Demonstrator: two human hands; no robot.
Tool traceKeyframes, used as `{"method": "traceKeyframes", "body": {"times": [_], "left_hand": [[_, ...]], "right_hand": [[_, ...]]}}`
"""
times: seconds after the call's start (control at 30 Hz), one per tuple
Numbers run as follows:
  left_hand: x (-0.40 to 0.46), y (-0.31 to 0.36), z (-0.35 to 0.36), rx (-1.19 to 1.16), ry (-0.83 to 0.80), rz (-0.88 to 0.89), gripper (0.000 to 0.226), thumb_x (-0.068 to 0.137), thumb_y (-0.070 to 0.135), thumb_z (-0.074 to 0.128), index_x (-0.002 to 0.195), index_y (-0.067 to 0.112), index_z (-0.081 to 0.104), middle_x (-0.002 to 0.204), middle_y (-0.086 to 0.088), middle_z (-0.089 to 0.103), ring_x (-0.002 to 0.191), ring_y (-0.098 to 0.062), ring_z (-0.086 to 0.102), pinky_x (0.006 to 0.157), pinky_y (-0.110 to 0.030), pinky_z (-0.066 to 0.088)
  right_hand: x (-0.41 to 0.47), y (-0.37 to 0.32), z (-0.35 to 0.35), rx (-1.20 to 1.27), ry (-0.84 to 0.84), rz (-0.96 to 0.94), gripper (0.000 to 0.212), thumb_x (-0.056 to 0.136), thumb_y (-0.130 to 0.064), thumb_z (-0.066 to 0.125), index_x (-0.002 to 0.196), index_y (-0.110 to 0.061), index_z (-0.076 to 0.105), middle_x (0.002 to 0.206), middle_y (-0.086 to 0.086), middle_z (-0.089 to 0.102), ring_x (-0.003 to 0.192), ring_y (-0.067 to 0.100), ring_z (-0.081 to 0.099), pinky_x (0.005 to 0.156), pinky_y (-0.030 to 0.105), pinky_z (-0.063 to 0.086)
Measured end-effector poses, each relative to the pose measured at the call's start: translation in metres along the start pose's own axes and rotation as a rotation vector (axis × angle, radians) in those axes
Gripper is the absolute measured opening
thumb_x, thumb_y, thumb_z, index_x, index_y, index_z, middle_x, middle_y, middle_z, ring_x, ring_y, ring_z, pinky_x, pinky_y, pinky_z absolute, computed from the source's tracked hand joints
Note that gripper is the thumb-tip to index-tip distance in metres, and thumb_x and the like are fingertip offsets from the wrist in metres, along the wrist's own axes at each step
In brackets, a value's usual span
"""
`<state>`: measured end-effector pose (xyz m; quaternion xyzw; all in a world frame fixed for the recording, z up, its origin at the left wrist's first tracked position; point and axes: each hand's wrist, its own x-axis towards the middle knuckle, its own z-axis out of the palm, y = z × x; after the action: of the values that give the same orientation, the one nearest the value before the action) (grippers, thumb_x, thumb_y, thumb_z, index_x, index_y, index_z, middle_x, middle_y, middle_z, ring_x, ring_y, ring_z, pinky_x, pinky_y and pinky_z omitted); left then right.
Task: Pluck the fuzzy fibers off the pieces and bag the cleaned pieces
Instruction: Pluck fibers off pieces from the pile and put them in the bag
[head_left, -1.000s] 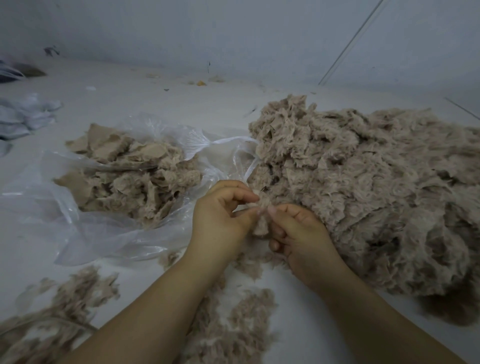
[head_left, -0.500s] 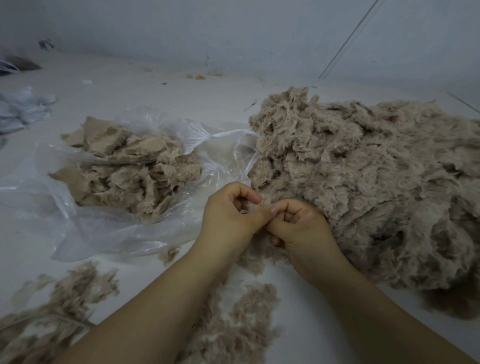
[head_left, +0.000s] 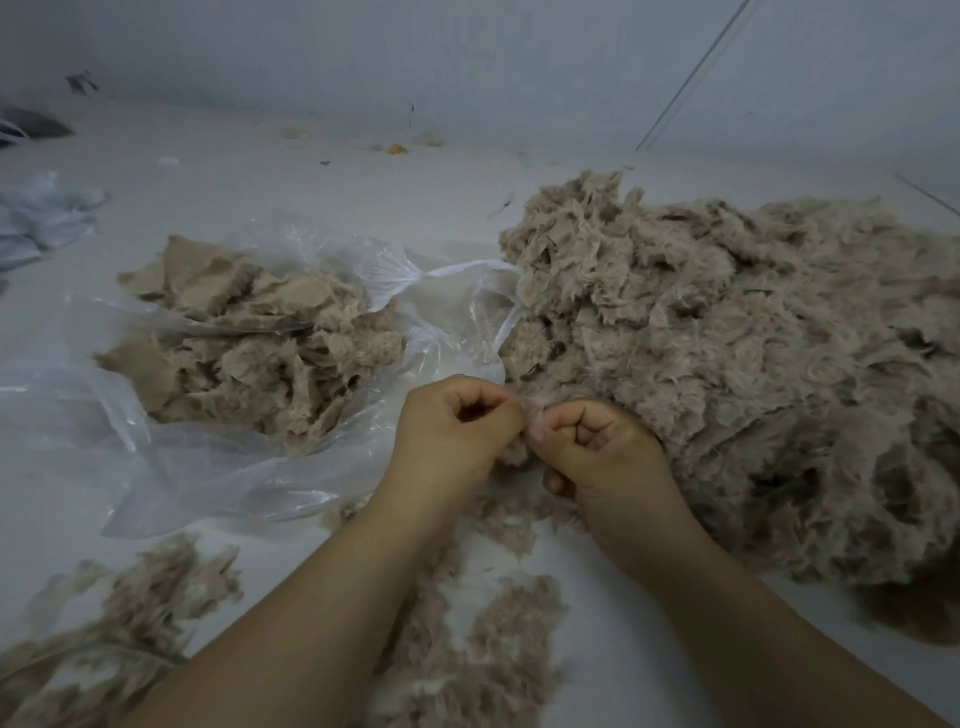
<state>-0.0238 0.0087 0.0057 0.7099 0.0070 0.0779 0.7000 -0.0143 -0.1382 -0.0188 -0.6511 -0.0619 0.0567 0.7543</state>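
Surface: pale floor (head_left: 291, 171) meeting a grey wall.
Around: crumpled whitish plastic (head_left: 41, 218) far left; loose plucked fluff (head_left: 156, 618) strewn close by.
Pile: big shaggy tan heap (head_left: 753, 353), right.
Bag: clear, crinkled plastic bag (head_left: 156, 457) holding flatter cleaned pieces (head_left: 260, 338).
Hands: left hand (head_left: 457, 431) and right hand (head_left: 602, 452) curled, touching, both pinching one small fuzzy piece (head_left: 517, 452), mostly hidden between them.

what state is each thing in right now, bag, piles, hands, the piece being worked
plastic bag: open, lying flat, part filled with cleaned pieces
uncleaned pile: heaped, right of the bag
loose fibers: scattered on the floor under the arms
small piece: pinched between both hands, mostly hidden
left hand: fingers curled, pinching the piece
right hand: fingers curled, pinching the piece
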Motion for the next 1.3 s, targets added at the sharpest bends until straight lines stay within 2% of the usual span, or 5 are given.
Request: {"method": "traceKeyframes", "body": {"times": [0.33, 0.63, 0.87, 1.1, 1.3], "left_hand": [[-0.005, 0.005, -0.003, -0.005, -0.255, -0.009, 0.014, 0.087, -0.002, 0.061, 0.092, 0.002, 0.074, 0.069, -0.021, 0.07, 0.062, -0.022, 0.066, 0.059, -0.032, 0.054], [-0.006, 0.007, -0.005, -0.104, -0.287, 0.022, 0.028, 0.088, -0.009, 0.061, 0.087, 0.012, 0.079, 0.067, -0.016, 0.072, 0.062, -0.021, 0.07, 0.06, -0.025, 0.056], [-0.007, 0.006, -0.002, -0.139, -0.166, -0.042, 0.005, 0.087, -0.009, 0.063, 0.085, -0.008, 0.067, 0.066, -0.026, 0.069, 0.058, -0.032, 0.07, 0.053, -0.033, 0.059], [-0.002, 0.005, -0.008, -0.285, -0.001, -0.235, 0.016, 0.086, -0.009, 0.052, 0.076, 0.001, 0.061, 0.068, -0.023, 0.068, 0.054, -0.031, 0.066, 0.045, -0.03, 0.053], [-0.008, 0.008, -0.005, -0.311, -0.233, -0.288, 0.022, 0.086, 0.021, 0.07, 0.088, -0.001, 0.065, 0.069, -0.021, 0.066, 0.048, -0.026, 0.059, 0.039, -0.026, 0.046]], "right_hand": [[0.001, 0.002, -0.001, 0.057, -0.004, 0.019, 0.015, 0.071, -0.036, 0.08, 0.07, -0.023, 0.073, 0.069, 0.016, 0.065, 0.063, 0.026, 0.053, 0.057, 0.034, 0.042], [0.0, -0.002, 0.0, 0.182, -0.066, -0.007, 0.019, 0.065, -0.036, 0.081, 0.064, -0.019, 0.072, 0.065, 0.015, 0.061, 0.055, 0.017, 0.054, 0.056, 0.028, 0.051], [-0.005, -0.002, -0.001, 0.221, -0.108, -0.019, 0.014, 0.064, -0.032, 0.081, 0.065, -0.021, 0.072, 0.06, 0.009, 0.063, 0.055, 0.015, 0.058, 0.061, 0.033, 0.054], [-0.005, 0.002, -0.004, 0.155, -0.034, -0.019, 0.01, 0.07, -0.023, 0.081, 0.066, -0.026, 0.071, 0.066, 0.002, 0.069, 0.053, 0.009, 0.055, 0.053, 0.02, 0.048], [-0.008, 0.0, -0.002, 0.074, -0.05, -0.026, 0.01, 0.071, -0.02, 0.077, 0.067, -0.024, 0.07, 0.062, 0.009, 0.063, 0.058, 0.024, 0.061, 0.061, 0.042, 0.056]]}}
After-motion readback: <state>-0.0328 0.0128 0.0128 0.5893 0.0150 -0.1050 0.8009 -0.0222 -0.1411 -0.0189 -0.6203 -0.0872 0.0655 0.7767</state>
